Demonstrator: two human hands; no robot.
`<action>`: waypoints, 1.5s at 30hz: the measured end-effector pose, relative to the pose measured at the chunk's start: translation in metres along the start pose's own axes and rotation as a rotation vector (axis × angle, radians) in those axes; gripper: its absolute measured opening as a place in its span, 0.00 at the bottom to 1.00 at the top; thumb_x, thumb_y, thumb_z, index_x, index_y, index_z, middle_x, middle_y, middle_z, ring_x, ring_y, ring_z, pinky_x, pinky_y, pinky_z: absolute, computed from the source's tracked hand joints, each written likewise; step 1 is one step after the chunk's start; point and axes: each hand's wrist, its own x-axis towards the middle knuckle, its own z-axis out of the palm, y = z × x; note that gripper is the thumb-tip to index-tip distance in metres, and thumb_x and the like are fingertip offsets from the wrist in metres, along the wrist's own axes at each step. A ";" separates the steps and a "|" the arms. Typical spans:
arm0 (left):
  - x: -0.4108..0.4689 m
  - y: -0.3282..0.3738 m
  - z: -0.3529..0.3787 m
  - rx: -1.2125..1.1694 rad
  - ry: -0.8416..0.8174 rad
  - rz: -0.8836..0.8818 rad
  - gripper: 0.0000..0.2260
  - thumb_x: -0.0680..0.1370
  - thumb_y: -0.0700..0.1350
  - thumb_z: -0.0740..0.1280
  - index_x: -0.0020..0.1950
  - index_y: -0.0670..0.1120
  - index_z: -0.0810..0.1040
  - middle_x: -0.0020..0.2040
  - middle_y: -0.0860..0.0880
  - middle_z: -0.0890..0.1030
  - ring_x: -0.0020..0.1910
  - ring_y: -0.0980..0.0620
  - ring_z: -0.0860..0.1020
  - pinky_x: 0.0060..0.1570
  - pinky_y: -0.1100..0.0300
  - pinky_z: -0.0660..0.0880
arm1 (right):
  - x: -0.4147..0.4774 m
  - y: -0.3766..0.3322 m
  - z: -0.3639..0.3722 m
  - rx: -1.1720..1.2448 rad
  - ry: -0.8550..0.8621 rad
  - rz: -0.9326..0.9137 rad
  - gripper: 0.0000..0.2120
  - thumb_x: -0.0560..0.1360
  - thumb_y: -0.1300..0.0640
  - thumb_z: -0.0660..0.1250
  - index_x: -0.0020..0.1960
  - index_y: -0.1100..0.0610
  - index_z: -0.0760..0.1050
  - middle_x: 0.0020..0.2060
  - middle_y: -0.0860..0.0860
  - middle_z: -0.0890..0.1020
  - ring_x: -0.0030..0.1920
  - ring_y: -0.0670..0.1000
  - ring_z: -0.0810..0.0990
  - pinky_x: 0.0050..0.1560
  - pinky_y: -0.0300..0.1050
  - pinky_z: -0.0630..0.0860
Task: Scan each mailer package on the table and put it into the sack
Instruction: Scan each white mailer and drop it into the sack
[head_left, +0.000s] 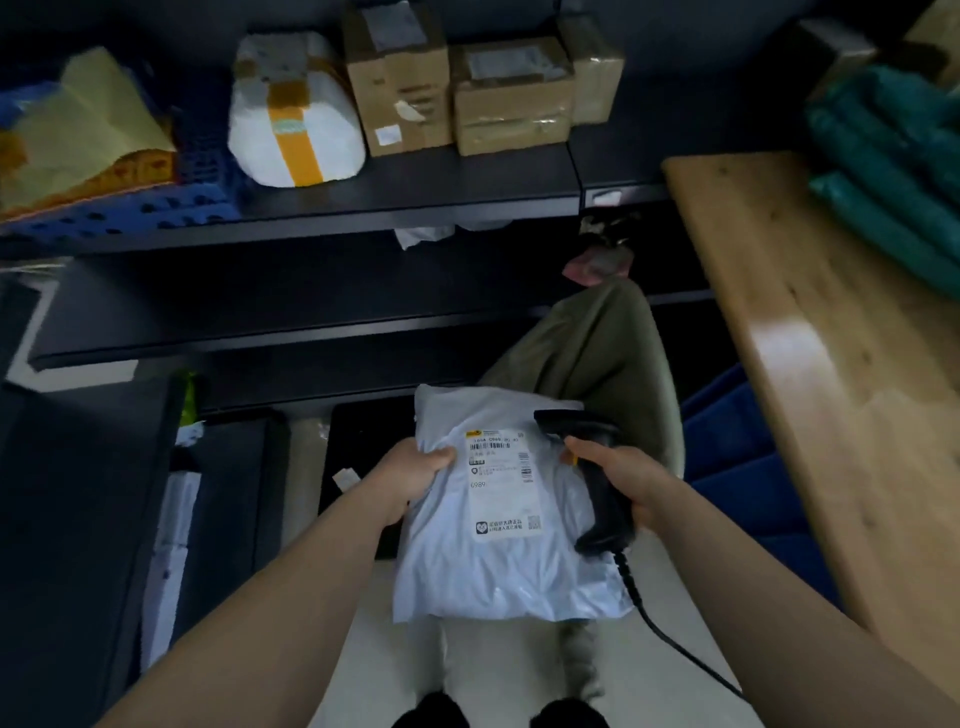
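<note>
- Head view, the hands: the left hand (415, 473) grips the left edge of the mailer package (498, 561), thumb on top beside the label and fingers hidden beneath; the right hand (631, 480) is clenched round the handle of a black barcode scanner (592, 467), its forefinger lying at the yellow trigger.
- Head view, the task's thing: the pale grey-white mailer package is held in the air in front of the person, above the light floor (374, 623) and left of the worktop, not resting on it; its white shipping label (501, 483) faces up, barcodes near the top; the scanner's head sits just beside the label's upper right corner; a black cable (670, 642) runs down from the handle towards the lower right.
- Head view, behind the package: an olive-green sack (587, 353) stands on the floor, touching or overlapping the package's far edge; I cannot tell which.
- Head view, right side: a wooden worktop (831, 389) carries a stack of folded green bags (893, 171) at its far end; something dark blue (737, 467) lies under its near edge.
- Head view, the back: a dark shelf (415, 192) bears cardboard boxes (400, 78), a white parcel with orange tape (293, 114), and a blue crate (130, 208) with a yellow sheet (88, 119) on it; more dark shelves run below.
</note>
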 end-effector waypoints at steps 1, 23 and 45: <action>0.007 -0.002 0.000 0.007 -0.021 -0.006 0.12 0.78 0.44 0.67 0.59 0.41 0.79 0.52 0.42 0.83 0.50 0.44 0.82 0.54 0.52 0.78 | 0.003 0.004 0.002 0.018 0.019 0.004 0.20 0.72 0.48 0.75 0.54 0.63 0.82 0.45 0.59 0.85 0.44 0.58 0.83 0.47 0.50 0.81; 0.213 -0.065 0.028 -0.216 -0.105 -0.260 0.34 0.50 0.50 0.72 0.55 0.41 0.82 0.49 0.39 0.84 0.45 0.42 0.81 0.54 0.50 0.76 | 0.182 0.051 0.009 0.051 0.226 0.024 0.23 0.70 0.46 0.75 0.56 0.62 0.81 0.50 0.60 0.84 0.51 0.59 0.83 0.55 0.53 0.79; 0.236 -0.053 0.018 -0.292 -0.104 -0.007 0.07 0.72 0.41 0.67 0.47 0.42 0.81 0.37 0.45 0.83 0.35 0.47 0.80 0.38 0.60 0.75 | 0.217 0.042 0.018 0.180 0.208 0.033 0.21 0.69 0.49 0.77 0.56 0.61 0.81 0.50 0.59 0.85 0.49 0.59 0.83 0.53 0.54 0.80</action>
